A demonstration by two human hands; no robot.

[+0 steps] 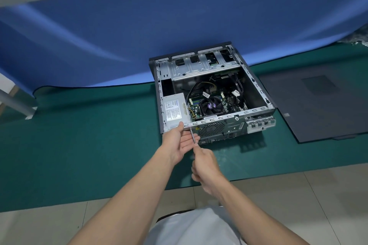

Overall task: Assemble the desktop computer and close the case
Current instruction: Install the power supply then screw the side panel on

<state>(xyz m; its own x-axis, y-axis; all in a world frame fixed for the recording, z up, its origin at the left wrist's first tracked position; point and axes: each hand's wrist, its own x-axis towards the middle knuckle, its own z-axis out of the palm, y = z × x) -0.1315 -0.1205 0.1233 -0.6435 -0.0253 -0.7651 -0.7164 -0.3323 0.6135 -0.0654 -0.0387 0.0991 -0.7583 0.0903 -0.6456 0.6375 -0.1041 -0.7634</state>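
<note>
- Open metal case (256, 85), just beyond the hands, holds a boxy grey power supply (175, 109) and a round black fan (211, 105).
- Left hand (179, 143) is wide, thumb on the case rim.
- Right hand (205, 165) grips a thin steel screwdriver (192, 136).

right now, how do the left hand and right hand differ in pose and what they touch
The left hand lies open with straight fingers, while the right hand is curled round the screwdriver handle. The left hand's thumb touches the computer case rim by the power supply; the right hand is clear of the case, nearer the person. Both meet at the screwdriver, whose shaft crosses the left hand's fingers toward the case's rear panel.
</note>
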